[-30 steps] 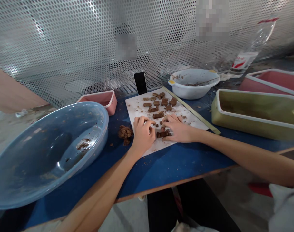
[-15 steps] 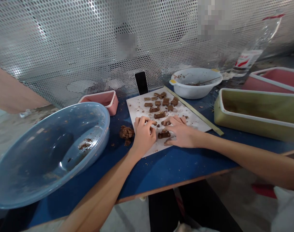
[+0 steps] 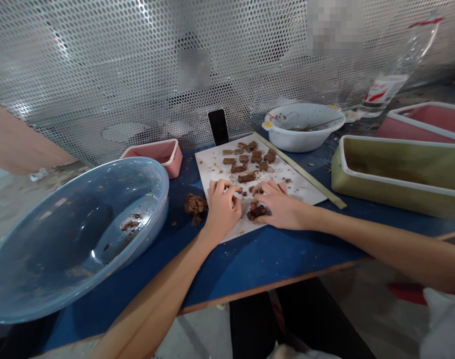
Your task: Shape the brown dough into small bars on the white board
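On a white sheet (image 3: 208, 169) lie several small brown clay-like pieces (image 3: 247, 177), some shaped like short bars with thicker ends. My right hand (image 3: 280, 205) is closed on a dark brown clay piece (image 3: 256, 213) near the sheet's front edge, thumb on the near side and fingers on the far side. Resting on the left part of the sheet, my left hand (image 3: 224, 204) has bent fingers, with a gap between thumb and forefinger. Its fingertips are beside small brown crumbs (image 3: 244, 193). Left of that hand sits a rough brown clay lump (image 3: 195, 204) on the blue table (image 3: 235, 269).
A large blue basin (image 3: 78, 234) stands tilted at left, a pink box (image 3: 171, 162) behind it. A phone (image 3: 218, 127) leans on the perforated screen. At right are a flat strip (image 3: 302, 172), a white bowl (image 3: 298, 142), a green trough (image 3: 392, 192) and a bottle (image 3: 384, 89).
My right thumb and fingers have closed on the clay piece, which has shifted slightly right and turned. My left hand has stayed in place.
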The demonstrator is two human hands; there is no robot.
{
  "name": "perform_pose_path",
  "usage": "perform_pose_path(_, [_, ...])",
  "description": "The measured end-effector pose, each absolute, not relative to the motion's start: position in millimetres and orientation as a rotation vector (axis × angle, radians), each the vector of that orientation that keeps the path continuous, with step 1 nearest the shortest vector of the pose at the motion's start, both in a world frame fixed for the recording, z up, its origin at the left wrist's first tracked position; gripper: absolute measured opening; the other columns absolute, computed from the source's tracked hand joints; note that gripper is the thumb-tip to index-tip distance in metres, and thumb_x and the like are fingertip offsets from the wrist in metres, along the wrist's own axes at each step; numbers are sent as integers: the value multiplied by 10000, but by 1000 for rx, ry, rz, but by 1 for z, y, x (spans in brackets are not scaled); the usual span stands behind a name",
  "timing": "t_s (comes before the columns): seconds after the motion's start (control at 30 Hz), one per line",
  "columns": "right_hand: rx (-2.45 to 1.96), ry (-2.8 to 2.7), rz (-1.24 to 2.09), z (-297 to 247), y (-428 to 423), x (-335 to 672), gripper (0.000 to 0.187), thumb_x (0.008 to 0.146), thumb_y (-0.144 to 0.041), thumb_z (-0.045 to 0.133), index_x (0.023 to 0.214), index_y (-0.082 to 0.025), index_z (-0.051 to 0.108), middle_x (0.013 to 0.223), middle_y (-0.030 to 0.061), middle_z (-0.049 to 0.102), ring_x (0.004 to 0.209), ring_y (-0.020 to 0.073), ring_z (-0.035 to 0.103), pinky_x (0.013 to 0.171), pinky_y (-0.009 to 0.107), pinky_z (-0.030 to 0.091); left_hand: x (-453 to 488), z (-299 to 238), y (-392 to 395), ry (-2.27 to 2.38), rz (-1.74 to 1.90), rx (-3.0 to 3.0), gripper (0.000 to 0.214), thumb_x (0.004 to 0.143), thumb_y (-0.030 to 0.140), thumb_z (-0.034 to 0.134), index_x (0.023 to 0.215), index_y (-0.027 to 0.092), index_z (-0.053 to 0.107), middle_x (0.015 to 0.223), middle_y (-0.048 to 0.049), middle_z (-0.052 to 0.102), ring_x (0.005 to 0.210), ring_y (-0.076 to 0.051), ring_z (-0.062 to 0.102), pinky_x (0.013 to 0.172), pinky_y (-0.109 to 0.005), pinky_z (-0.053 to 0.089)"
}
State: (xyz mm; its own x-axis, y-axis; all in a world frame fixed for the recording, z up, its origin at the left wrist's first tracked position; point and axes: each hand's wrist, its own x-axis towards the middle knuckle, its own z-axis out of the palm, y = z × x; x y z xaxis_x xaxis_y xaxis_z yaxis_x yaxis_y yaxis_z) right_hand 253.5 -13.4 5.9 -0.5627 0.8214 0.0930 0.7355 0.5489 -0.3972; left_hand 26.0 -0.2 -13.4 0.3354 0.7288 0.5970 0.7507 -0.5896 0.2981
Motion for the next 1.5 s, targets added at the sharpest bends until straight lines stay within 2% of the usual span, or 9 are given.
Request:
perform_pose_path(0.2, [-1246,-2527,521,6,-9,258,280,920,-461,813,1060,-238,718,1410,145,599,1345,413,494,1101,604,418,25,-13,0,-1429,-1078,-2545,287,916,26,571,1052,196,758,1106,-118,590,1102,-313,513,1005,-491,488])
perform_pose_path(0.43, [-1150,-2546,461,1,-7,262,225,946,-445,803,1003,-243,721,1334,120,613,1328,387,504,1086,573,386,26,-13,0,-1450,-1089,-2548,279,901,19,582,1041,187,755,1119,-120,600,1105,-312,514,1006,-488,482])
perform_pose_path(0.6, [-1096,-2569,462,-2,-4,267,274,930,-501,822,1024,-262,726,1370,101,597,1365,388,477,1112,565,367,26,-12,-1,-1475,-1059,-2562,277,893,18,588,1039,195,742,1127,-115,598,1107,-311,516,1007,-490,478])
perform_pose_path(1.03, [-1002,-2605,335,11,-16,270,116,983,-361,729,1038,-262,702,1402,117,592,1353,388,493,1075,564,362,24,-12,0,-1452,-1074,-2564,268,907,34,583,1035,220,727,1120,-111,596,1107,-313,518,1002,-505,497])
perform_pose_path(1.2, [-974,-2583,311,10,-15,270,80,981,-323,723,1034,-266,706,1376,106,598,1311,362,505,1045,521,363,23,-12,0,-1445,-1077,-2568,269,919,22,585,1048,207,731,1123,-116,587,1106,-306,508,1016,-502,493])
perform_pose_path(1.33, [-998,-2580,299,10,-13,270,120,971,-345,737,1047,-260,699,1349,115,606,1289,360,508,1018,502,378,23,-13,0,-1430,-1074,-2579,276,914,24,583,1055,207,735,1110,-115,585,1103,-308,508,1006,-497,495])
perform_pose_path(1.5, [-1026,-2589,306,10,-11,272,192,978,-385,739,1129,-267,745,1375,125,606,1306,378,513,1039,535,400,23,-13,0,-1437,-1084,-2565,272,911,19,570,1037,201,728,1110,-115,589,1089,-302,508,1002,-496,492])
